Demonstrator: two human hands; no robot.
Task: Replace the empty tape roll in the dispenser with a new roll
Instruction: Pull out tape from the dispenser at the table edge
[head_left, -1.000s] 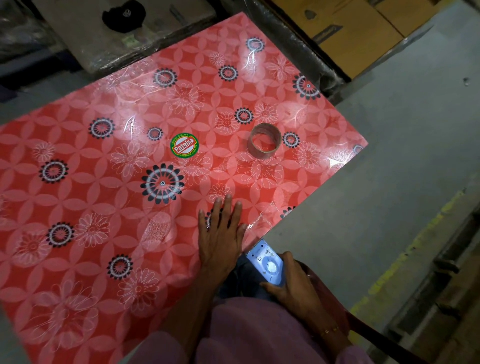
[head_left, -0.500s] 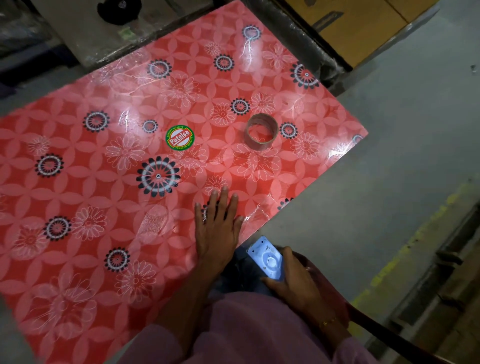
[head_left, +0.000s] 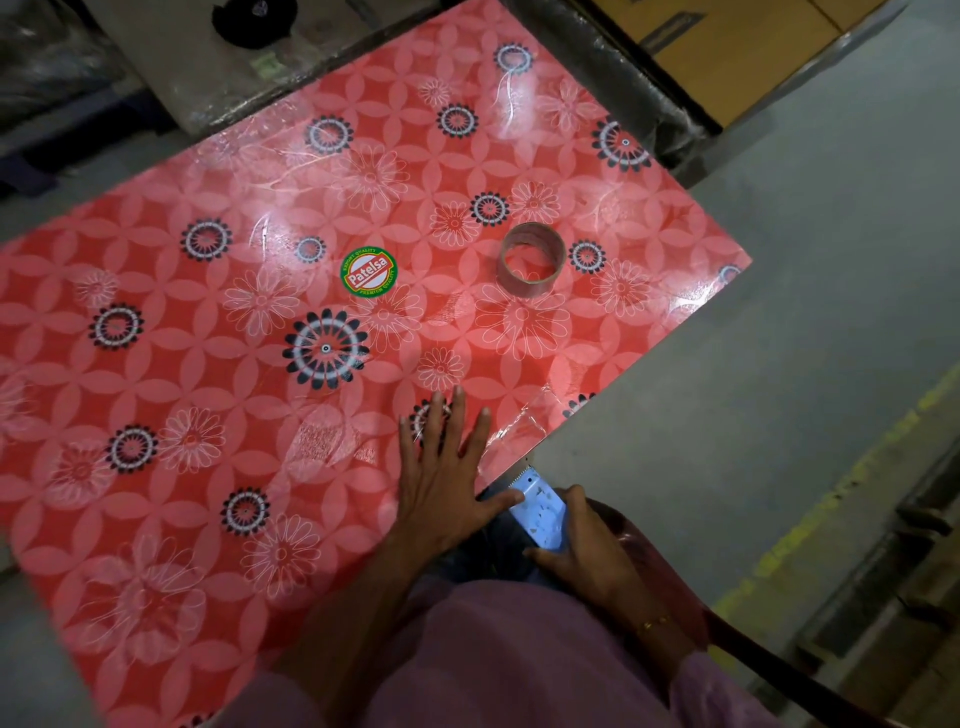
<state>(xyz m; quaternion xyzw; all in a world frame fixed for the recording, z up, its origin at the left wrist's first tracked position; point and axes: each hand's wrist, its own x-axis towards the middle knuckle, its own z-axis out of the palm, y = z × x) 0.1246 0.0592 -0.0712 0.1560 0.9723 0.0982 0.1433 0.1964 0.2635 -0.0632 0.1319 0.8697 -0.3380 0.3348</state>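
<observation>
Pale blue metal is showing in the right hand (head_left: 587, 551), which is gripping the tape dispenser (head_left: 540, 512) just off the near edge of the table (head_left: 156, 364), fingers curling over its far side and thumb lying under its near end. The dispenser's toothed cutting edge is pointing up toward the table edge. The left hand (head_left: 441, 467) is lying flat on the tabletop, palm down, fingers spread and straight, holding nothing; its thumb is reaching over the edge and touching the dispenser's blue plate. A gold bangle (head_left: 655, 622) is sitting on the right wrist, and a pale pink sleeve (head_left: 493, 654) is filling the near bottom of the view. A strip of clear film is wrinkling on the tabletop just right of the left fingers. Farther out, the cardboard tape core (head_left: 531, 259) is standing on its rim on the red flowered tabletop, well apart from both hands. A round green and red sticker (head_left: 368, 272) is lying to its left
</observation>
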